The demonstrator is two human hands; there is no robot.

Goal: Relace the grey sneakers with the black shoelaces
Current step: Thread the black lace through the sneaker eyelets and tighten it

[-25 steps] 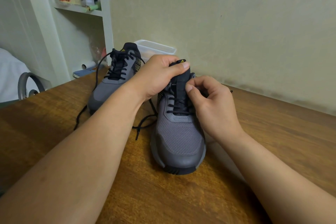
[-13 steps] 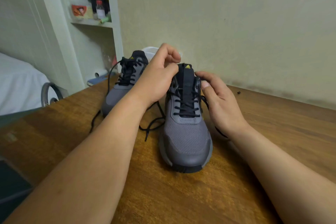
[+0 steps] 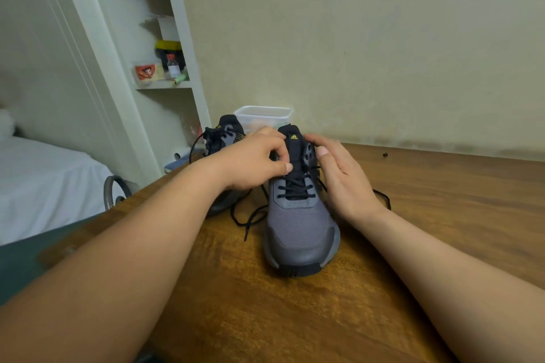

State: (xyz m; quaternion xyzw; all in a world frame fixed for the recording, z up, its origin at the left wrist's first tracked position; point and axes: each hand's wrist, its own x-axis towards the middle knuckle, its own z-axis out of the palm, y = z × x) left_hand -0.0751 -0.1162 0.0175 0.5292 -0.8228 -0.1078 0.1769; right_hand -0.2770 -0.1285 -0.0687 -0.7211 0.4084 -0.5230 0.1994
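Note:
A grey sneaker (image 3: pixel 300 230) stands toe toward me on the wooden table (image 3: pixel 295 318), its black shoelace (image 3: pixel 296 187) crossed through the lower eyelets. My left hand (image 3: pixel 253 162) is curled at the shoe's upper left side and pinches the lace there between thumb and forefinger. My right hand (image 3: pixel 345 180) lies against the shoe's right side with fingers nearly straight, thumb by the tongue. Loose lace ends trail left (image 3: pixel 247 218) and right (image 3: pixel 383 197). The second grey sneaker (image 3: pixel 225 132) stands behind my left hand, mostly hidden.
A clear plastic tub (image 3: pixel 265 116) stands behind the sneakers against the wall. A small black bit (image 3: pixel 385 154) lies on the table at the back right. A white shelf unit (image 3: pixel 165 84) with small items and a bed (image 3: pixel 44 180) are off the table's left edge.
My left hand has dropped from the top of the tongue to the left eyelets. My right hand let go its pinch and opened against the shoe's side. The view tilted upward.

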